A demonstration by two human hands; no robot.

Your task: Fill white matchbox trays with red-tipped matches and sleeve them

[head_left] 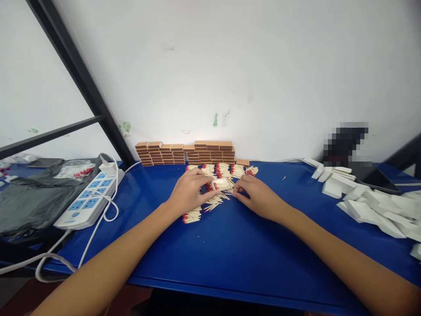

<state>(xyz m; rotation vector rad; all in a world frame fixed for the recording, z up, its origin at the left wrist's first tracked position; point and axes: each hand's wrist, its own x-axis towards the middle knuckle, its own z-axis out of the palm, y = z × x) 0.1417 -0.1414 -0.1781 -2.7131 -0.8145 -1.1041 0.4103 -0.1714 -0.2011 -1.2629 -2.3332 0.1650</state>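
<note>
Head view, left hand [188, 188]: closed narrowly on a tray [219, 181], thumb on the near side, fingers on the far side.
Tray: between the two hands, white, with matches [221, 186] inside, red heads toward the left hand.
Right hand [255, 195]: fingers curled together just beside the tray's right end; whether a match is pinched there, cannot tell.
Spill: a tilt of the left hand could shed matches, since the tray appears open on top.
Crushing: the tray looks thin-walled; too firm a pinch could bow its sides.
Stray matches: loose heaps [224, 170] lie around and beyond the left hand, with a further patch on its near side; a dragged finger or wrist could scatter them or turn heads the wrong way.
Friction: heads rubbed on the dark box sides could, in my judgement, ignite close to the heaps.
Boxes [210, 151]: stacked beyond both hands, along the wall [184, 87], uneven in height; an overlong reach could topple the upper tiers. One small box [242, 162] lies apart, beyond the right hand.
White trays [375, 206]: jumbled well to the right of the right hand; pulling one could slide others.
Power strip [92, 193]: left of the left hand, its cord [112, 210] looped on the table [250, 254]; a leftward sweep of the forearm could catch it.
Bag [29, 197]: dark, farther left, past the strip.
</note>
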